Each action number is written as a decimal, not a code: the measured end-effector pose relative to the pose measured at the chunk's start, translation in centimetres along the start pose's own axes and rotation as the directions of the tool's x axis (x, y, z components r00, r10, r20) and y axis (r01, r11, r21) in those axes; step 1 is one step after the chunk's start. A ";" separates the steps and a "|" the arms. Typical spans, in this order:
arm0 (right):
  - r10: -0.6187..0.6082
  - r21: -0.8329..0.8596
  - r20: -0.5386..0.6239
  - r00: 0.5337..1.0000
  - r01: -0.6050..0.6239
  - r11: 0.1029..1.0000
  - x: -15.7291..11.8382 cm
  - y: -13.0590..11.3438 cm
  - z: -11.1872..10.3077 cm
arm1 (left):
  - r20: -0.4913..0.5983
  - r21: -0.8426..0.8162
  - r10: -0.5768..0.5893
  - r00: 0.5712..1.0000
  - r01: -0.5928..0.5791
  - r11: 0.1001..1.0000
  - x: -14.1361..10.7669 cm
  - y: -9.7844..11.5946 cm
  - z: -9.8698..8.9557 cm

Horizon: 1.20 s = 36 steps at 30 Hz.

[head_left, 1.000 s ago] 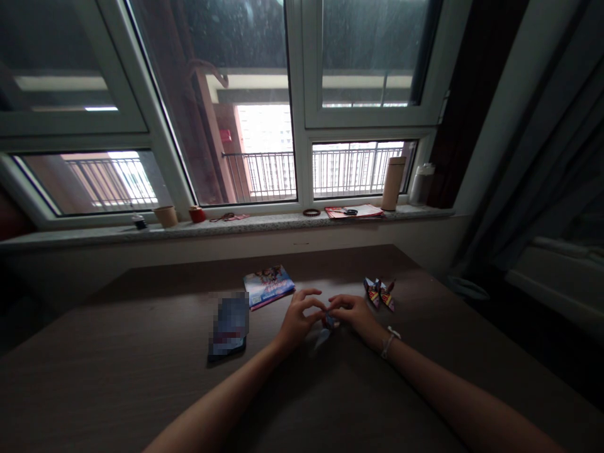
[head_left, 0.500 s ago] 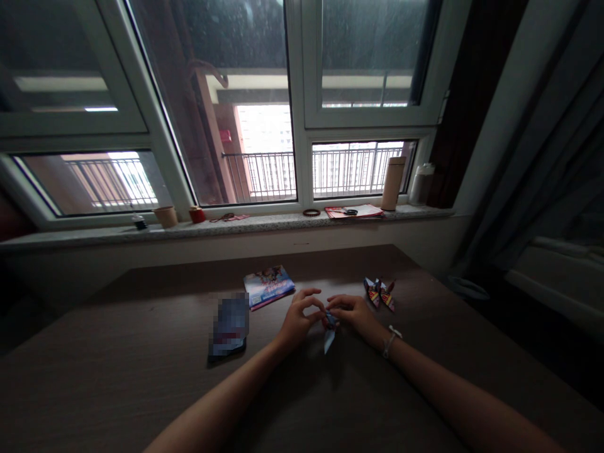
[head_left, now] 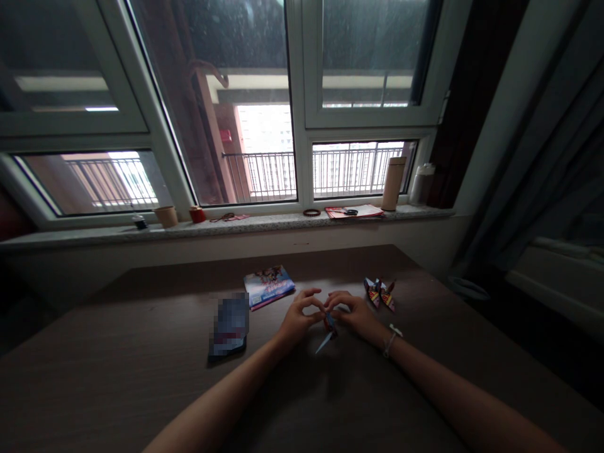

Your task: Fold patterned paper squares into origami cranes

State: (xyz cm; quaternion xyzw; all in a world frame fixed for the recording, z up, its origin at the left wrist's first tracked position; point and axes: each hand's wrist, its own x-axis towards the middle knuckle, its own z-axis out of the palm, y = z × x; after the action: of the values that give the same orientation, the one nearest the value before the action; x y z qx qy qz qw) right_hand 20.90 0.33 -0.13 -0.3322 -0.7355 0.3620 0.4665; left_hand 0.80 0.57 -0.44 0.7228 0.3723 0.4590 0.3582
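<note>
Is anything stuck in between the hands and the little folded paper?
No, nothing that shows. The left hand and right hand are both right at the folded paper. The booklet lies beyond the left hand and the two paper shapes beyond the right, so neither is in between.

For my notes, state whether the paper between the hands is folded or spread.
Folded: the paper is a small, compact shape, with one narrow pale tip jutting out.
</note>
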 end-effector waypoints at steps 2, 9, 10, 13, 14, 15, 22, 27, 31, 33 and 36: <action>-0.027 -0.017 0.020 0.999 0.028 0.999 0.0 -0.3 0.0 | 0.005 0.006 0.001 1.000 -0.001 1.000 0.0 0.0 0.1; -0.056 -0.075 0.029 0.998 0.058 0.995 -0.2 -0.7 0.6 | -0.012 0.041 0.021 1.000 -0.021 0.999 -0.1 0.0 0.4; -0.051 -0.092 0.018 0.999 0.053 0.994 -0.2 -0.6 0.6 | -0.025 0.056 0.020 0.999 -0.018 0.998 -0.1 0.1 0.3; -0.043 -0.153 -0.046 0.998 0.035 0.988 -0.2 -0.3 0.6 | -0.071 0.108 0.010 0.997 -0.003 0.994 -0.1 0.3 0.3; -0.049 -0.173 -0.070 0.996 0.036 0.984 -0.2 -0.2 0.5 | -0.079 0.126 0.003 0.997 0.007 0.992 -0.1 0.4 0.3; -0.059 -0.192 -0.089 0.994 0.041 0.981 -0.2 -0.2 0.4 | -0.082 0.142 -0.005 0.997 0.016 0.990 -0.1 0.4 0.3; -0.105 -0.249 -0.101 0.989 0.077 0.965 -0.3 -0.3 0.6 | -0.076 0.167 -0.019 0.997 0.032 0.986 -0.4 0.3 0.6; -0.018 -0.179 -0.164 0.986 -0.012 0.984 -0.4 0.0 0.7 | -0.099 0.168 -0.014 0.995 0.031 0.985 -0.4 0.4 0.4; 0.090 -0.052 -0.186 0.978 -0.101 0.993 -0.3 0.3 0.7 | -0.102 0.179 -0.014 0.995 0.033 0.983 -0.3 0.5 0.4; 0.103 -0.057 -0.146 0.984 -0.113 0.992 -0.2 0.2 0.6 | -0.110 0.182 -0.012 0.994 0.032 0.983 -0.3 0.4 0.4; 0.083 -0.078 -0.099 0.992 -0.091 0.993 -0.1 -0.2 0.5 | -0.120 0.179 -0.008 0.993 0.029 0.983 -0.4 0.3 0.5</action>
State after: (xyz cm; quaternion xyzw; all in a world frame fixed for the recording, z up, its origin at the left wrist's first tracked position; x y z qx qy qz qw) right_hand 20.47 0.04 -0.17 -0.3998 -0.7114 0.3354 0.4707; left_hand 1.23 0.03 -0.49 0.7202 0.4395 0.4623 0.2728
